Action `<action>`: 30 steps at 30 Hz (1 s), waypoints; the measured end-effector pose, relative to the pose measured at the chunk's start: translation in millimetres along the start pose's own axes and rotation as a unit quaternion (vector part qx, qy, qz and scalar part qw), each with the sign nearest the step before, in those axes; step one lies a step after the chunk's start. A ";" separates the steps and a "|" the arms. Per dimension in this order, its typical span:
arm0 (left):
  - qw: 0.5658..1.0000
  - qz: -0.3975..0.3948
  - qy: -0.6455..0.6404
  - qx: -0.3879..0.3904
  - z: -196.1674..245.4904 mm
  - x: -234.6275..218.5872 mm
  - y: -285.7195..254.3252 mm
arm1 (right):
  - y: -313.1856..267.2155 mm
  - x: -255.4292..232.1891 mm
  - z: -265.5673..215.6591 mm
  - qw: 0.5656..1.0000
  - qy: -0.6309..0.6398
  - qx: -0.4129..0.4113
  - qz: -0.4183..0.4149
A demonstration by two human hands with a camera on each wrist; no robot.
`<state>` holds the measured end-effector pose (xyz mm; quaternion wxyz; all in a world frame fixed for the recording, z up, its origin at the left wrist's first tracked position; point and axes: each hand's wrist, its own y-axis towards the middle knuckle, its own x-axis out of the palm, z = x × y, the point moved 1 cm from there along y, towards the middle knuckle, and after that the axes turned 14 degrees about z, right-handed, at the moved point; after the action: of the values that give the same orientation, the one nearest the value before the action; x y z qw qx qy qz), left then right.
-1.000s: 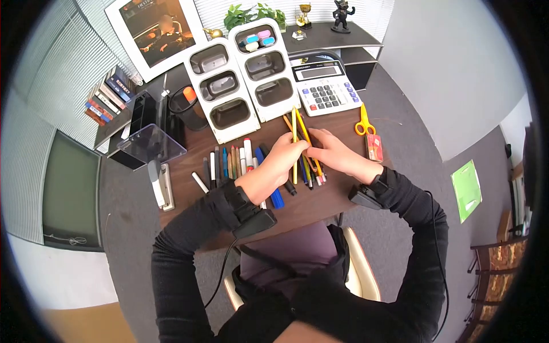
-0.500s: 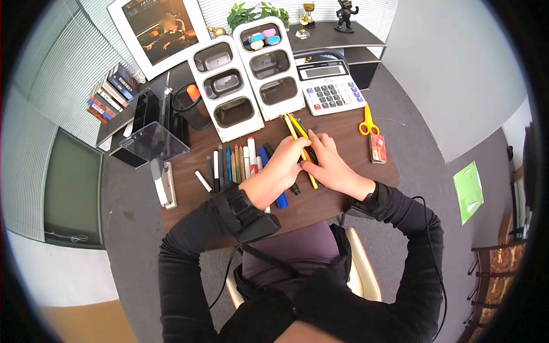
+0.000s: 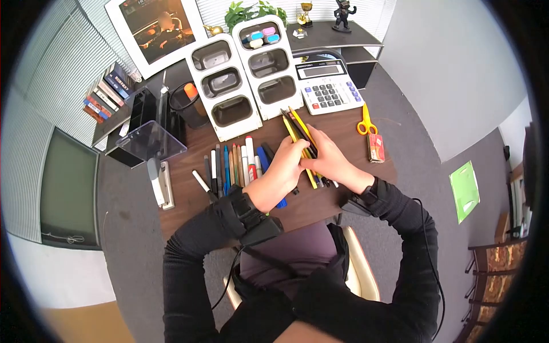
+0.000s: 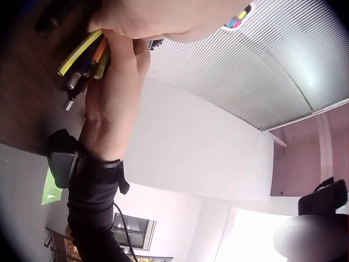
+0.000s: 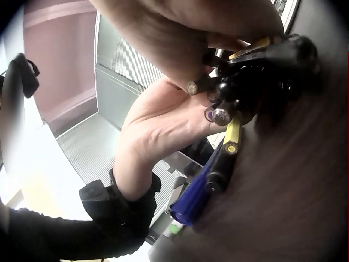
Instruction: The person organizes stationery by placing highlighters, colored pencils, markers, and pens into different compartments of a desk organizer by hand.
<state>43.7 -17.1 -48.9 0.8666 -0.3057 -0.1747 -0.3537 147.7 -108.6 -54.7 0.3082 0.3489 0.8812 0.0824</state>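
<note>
A bundle of pencils and pens (image 3: 298,130), yellow, orange and black, lies slanted on the brown desk (image 3: 343,137), tips toward the white organizers. My left hand (image 3: 293,155) grips the bundle from the left and my right hand (image 3: 319,150) wraps it from the right; the two hands touch. In the left wrist view the bundle's ends (image 4: 82,64) poke out beside the right hand's fingers (image 4: 112,82). The right wrist view shows the blunt ends (image 5: 221,106) between both hands, with a blue marker (image 5: 191,204) lying below.
A row of pens and markers (image 3: 231,164) lies left of the hands. Two white three-bin organizers (image 3: 246,68) and a calculator (image 3: 326,84) stand behind. Yellow scissors (image 3: 364,121) and a small box (image 3: 374,147) are at the right, a stapler (image 3: 157,183) and a black cup (image 3: 186,106) at the left.
The loose, fanned pencils have been drawn together into one tight bundle, now slanted up-left. Both hands have closed in around it and sit closer to each other.
</note>
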 end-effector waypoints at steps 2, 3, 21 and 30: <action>1.000 0.000 0.004 -0.003 -1.7 -1.9 -1.4 | 3.7 1.6 2.8 0.999 -0.033 0.004 -0.015; 1.000 0.026 0.003 -0.008 -3.2 -0.7 -2.4 | 5.7 2.0 4.0 0.999 -0.034 0.013 -0.019; 0.996 0.080 -0.022 0.036 -11.4 14.1 -8.0 | 14.3 -0.6 2.8 1.000 0.025 0.013 -0.004; 0.990 0.035 -0.043 0.130 -3.8 20.0 -3.1 | 20.5 2.1 -16.0 0.991 0.016 -0.114 0.065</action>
<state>55.5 -31.4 -40.2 0.9025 -0.2113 -0.2458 -0.2837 148.5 -90.9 -35.6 0.3258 0.3670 0.8462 0.2077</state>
